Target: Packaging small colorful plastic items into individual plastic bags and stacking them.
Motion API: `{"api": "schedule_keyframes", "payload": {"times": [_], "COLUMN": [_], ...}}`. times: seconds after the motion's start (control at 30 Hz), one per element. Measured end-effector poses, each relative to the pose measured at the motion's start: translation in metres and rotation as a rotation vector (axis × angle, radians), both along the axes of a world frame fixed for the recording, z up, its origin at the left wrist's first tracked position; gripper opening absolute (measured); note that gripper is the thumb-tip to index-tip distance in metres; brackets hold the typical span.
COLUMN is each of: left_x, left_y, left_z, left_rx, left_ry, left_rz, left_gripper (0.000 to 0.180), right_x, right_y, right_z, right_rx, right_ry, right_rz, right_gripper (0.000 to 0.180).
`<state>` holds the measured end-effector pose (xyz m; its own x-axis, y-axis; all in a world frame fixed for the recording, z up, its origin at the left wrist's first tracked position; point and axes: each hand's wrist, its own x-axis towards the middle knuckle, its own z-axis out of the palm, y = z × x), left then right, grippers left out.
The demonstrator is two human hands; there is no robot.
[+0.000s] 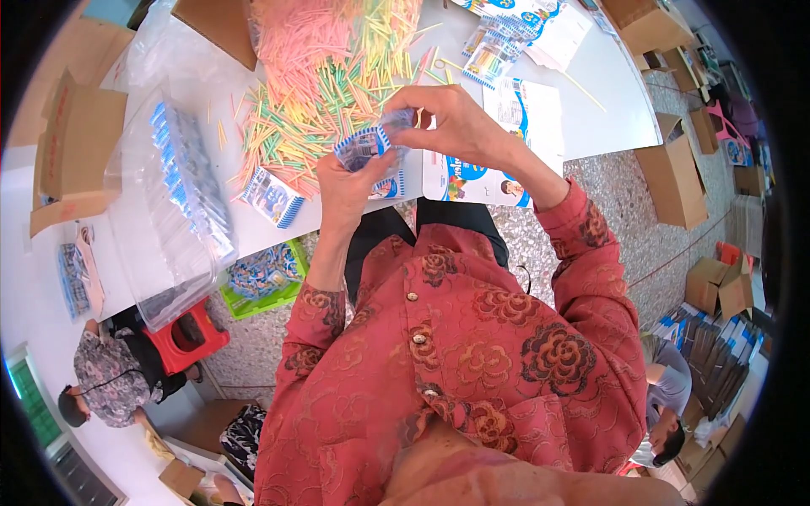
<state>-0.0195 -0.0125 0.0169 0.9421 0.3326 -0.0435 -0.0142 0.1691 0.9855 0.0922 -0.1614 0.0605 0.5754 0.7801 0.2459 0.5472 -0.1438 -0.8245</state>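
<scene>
A white table (591, 76) is seen stretching across the top of the view, and on it a big heap of coloured sticks (329, 76) in pink, green and yellow is spread out. To the left, a clear plastic bag (181, 194) stuffed with blue-and-white packets is laid along the table edge. Printed sheets (515, 126) are laid flat beside the right wrist. Below the table edge a green basket (261, 282) of packets is set on the floor, with a red stool (186, 333) just beside it. And there, above the table's near edge, a small blue-and-white packet (371, 145) is held up between both hands. It is pinched from below by the left hand (346, 181), fingers closed on its lower part. Its top is gripped by the right hand (456, 126), fingertips pressed together on it.
</scene>
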Motion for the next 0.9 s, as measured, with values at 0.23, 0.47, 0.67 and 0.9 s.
{"api": "schedule_keyframes", "payload": {"times": [0.23,0.47,0.67,0.9], "left_x": [0.001,-0.008,-0.019,-0.026], "left_y": [-0.002,-0.002,-0.006,-0.001], "left_z": [-0.003,-0.010,-0.009,-0.024], "left_rx": [-0.140,-0.072,-0.143,-0.069], "left_ry": [-0.028,-0.042,0.003,0.024], "left_rz": [0.067,0.045,0.029,0.032], "left_gripper": [0.015,0.011,0.010,0.014], "right_x": [-0.014,-0.027,-0.038,-0.025], "right_y": [-0.006,-0.001,-0.005,-0.007], "right_z": [0.012,-0.002,-0.007,0.001], "right_rx": [0.178,0.173,0.064,0.062], "right_ry": [-0.269,-0.585,-0.413,-0.057], "right_rz": [-0.077,-0.008,0.007,0.140], "right_gripper": [0.030,0.021,0.024,0.005]}}
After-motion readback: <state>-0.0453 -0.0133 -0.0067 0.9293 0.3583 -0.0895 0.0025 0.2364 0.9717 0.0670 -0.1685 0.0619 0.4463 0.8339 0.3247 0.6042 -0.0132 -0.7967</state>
